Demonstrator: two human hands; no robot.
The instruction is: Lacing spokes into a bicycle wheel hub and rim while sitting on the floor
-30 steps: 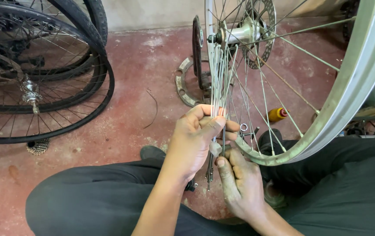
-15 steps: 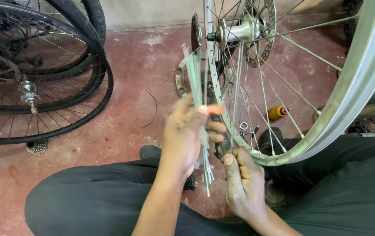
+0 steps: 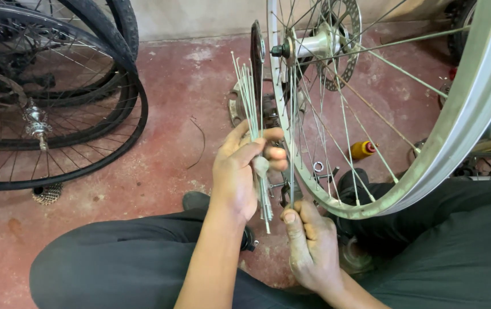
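1. Step in hand, as I judge it: lacing spokes into a bicycle wheel. The bare alloy rim [image 3: 463, 120] fills the right of the frame, partly spoked, with its hub [image 3: 314, 44] and a brake disc [image 3: 345, 34] at top centre.
2. Left hand [image 3: 240, 171], centre of frame, is closed around a bundle of loose spokes [image 3: 252, 97]. The bundle stands near upright, its tips fanning toward the top and its lower ends poking out below the palm.
3. Right hand [image 3: 311, 246], lower centre, sits just under the rim's lowest arc. Thumb and fingers are pinched together on something thin at the rim, probably a spoke end or nipple; too small to tell which.
4. Next move, by my reading, calls for drawing one spoke from the bundle without spilling the rest, and lining it up with a free hole. Fine finger work, with the rim kept steady.
5. Person sits low, dark trousers [image 3: 119, 269] across the bottom of the frame.
6. Surface: worn red concrete floor [image 3: 171, 114], stained and scuffed. Pale wall along the top edge.
7. Upper left: complete wheels with black tyres [image 3: 125, 109] lying stacked. A loose cassette [image 3: 47, 193] lies just below them.
8. Right of centre, seen through the spokes: a small yellow bottle [image 3: 363, 150] on the floor.
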